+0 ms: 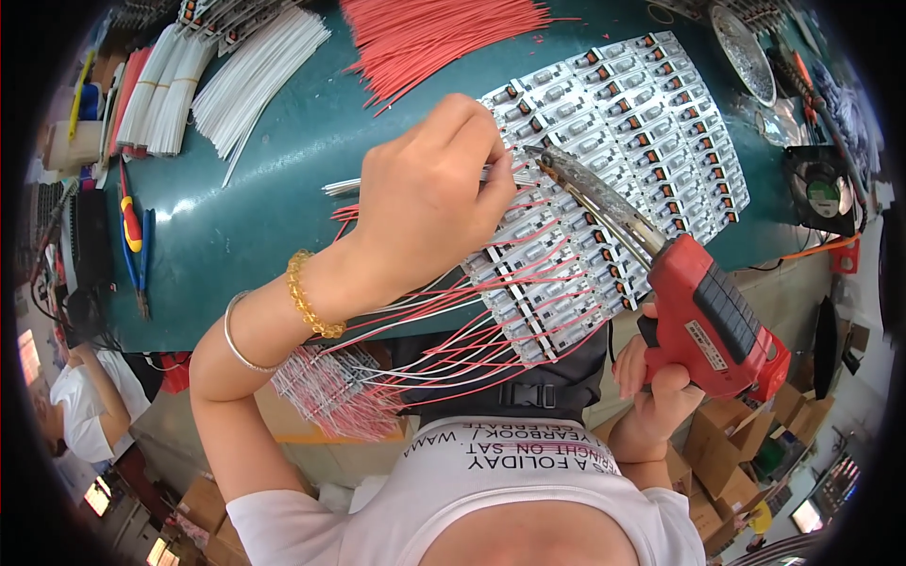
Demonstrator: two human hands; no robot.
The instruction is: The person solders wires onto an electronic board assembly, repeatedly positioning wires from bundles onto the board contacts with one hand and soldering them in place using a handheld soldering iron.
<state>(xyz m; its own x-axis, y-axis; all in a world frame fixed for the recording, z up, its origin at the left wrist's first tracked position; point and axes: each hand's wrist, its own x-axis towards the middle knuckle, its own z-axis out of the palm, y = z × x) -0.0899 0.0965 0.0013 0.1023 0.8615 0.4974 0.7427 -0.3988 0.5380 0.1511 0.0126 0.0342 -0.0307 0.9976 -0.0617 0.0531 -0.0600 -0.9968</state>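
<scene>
My left hand (429, 189) is closed in a pinch over the sheet of small boards. White wires (342, 188) poke out on both sides of its fingers, and some red wires lie beneath it. My right hand (651, 377) grips the handle of a red soldering gun (703, 316). Its dark tip (536, 151) is close to my left fingertips, at the boards; contact is too small to tell. The sheet of circuit boards (651, 123) carries rows of components. Red and white wires (444, 349) trail from its near-left part over the table edge.
At the back lie loose red wires (434, 38) and white wires (260, 80), with tied white bundles (165, 90) farther left. Pliers (132, 236) rest at left. A metal dish (744, 57) and a fan (821, 189) stand at right. Wired boards (340, 387) hang below the edge.
</scene>
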